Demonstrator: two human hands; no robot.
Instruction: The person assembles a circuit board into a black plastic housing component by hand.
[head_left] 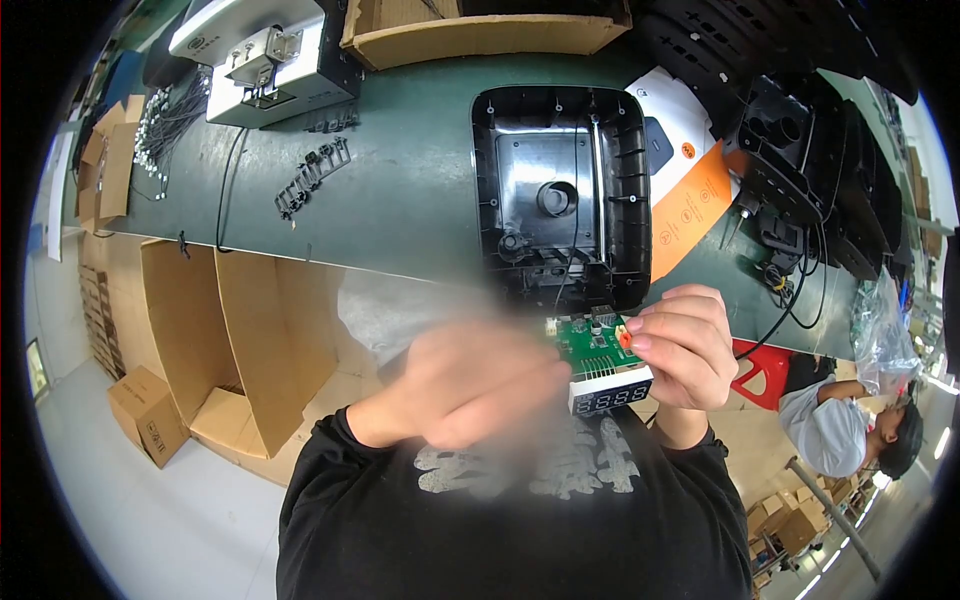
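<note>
A green circuit board (600, 345) with a white-framed digit display (612, 393) along its near edge is held in front of my chest. My right hand (685, 350) pinches its right side, thumb and fingers closed near an orange part. At the board's left edge is my left hand (480, 385), smeared by motion, so its fingers cannot be made out. Just beyond the board lies a black plastic housing (487, 200), open side up, with a round hole in its floor and a thin black wire running down inside it.
On the green table (400, 180) small black plastic parts (312, 178) lie left of the housing. A white machine (285, 85) stands far left, a cardboard box (490, 38) at the back. Black housings (775, 140) and cables crowd the right. Another person (850, 425) is at far right.
</note>
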